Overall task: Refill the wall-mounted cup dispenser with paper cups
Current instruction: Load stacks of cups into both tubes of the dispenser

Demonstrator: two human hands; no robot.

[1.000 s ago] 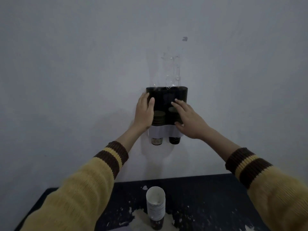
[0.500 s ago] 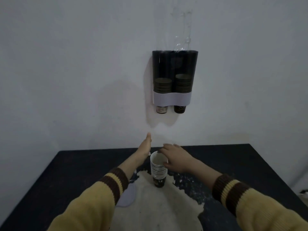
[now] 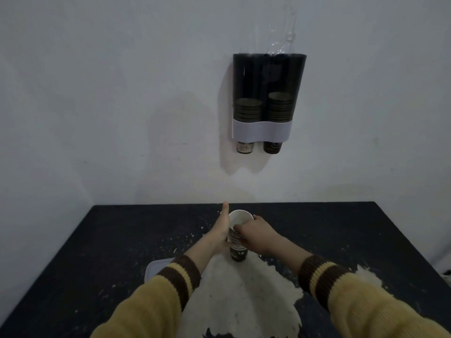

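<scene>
Gripped: cup stack (image 3: 237,241) on table (image 3: 122,240).
Fingers of left hand (image 3: 220,230) and right hand (image 3: 253,234) wrap round it; dispenser (image 3: 267,98) at 12 o'clock.

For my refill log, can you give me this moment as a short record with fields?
dispenser: on wall, two tubes, both part full, right one fuller
cup stack: upright, seemingly on table, below dispenser
left hand: holds the stack's left side, thumb up
right hand: grips the stack just under the rim
step: stack not yet raised to dispenser
</scene>
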